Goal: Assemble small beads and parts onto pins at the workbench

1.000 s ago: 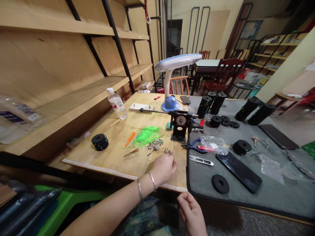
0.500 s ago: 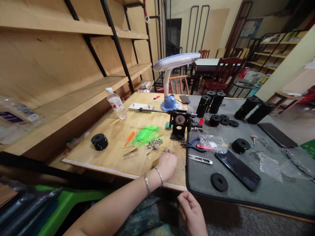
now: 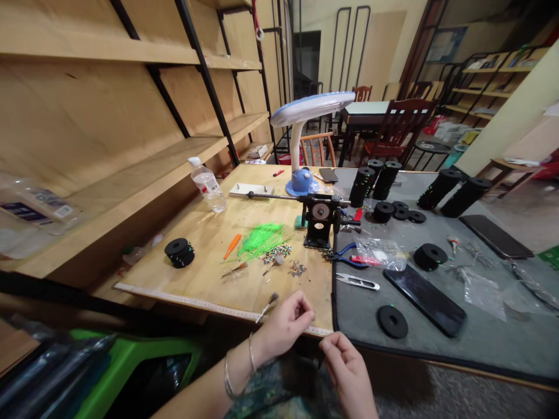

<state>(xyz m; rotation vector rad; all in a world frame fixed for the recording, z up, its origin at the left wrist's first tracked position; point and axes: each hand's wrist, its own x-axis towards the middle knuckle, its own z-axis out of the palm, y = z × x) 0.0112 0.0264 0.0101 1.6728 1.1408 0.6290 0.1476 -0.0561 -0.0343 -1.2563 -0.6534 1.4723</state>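
Observation:
My left hand [image 3: 286, 320], wearing two bangles at the wrist, is over the table's front edge with thumb and fingers curled together. Anything in that pinch is too small to make out. Just below the edge, my right hand [image 3: 349, 366] also has thumb and forefinger pressed together, close beside the left; what they hold does not show. A dark-tipped object like a small float [image 3: 268, 305] lies left of my left hand. Beyond it are a small pile of tiny metallic pieces [image 3: 297, 268], multicoloured beads [image 3: 278, 252] and a bundle of bright green strands [image 3: 261, 240].
A black winding device [image 3: 318, 220] with a long rod stands mid-table, before a blue-and-white lamp [image 3: 301, 181]. Blue-handled pliers [image 3: 349, 256], thread snips [image 3: 358, 281], a phone [image 3: 425, 299] and black foam spools [image 3: 430, 256] lie on the grey mat. A bottle [image 3: 208, 185] stands at left.
My left hand has drawn back from the metallic pile toward the table edge, uncovering the pile and the dark-tipped object. It is now near my right hand, which has barely moved.

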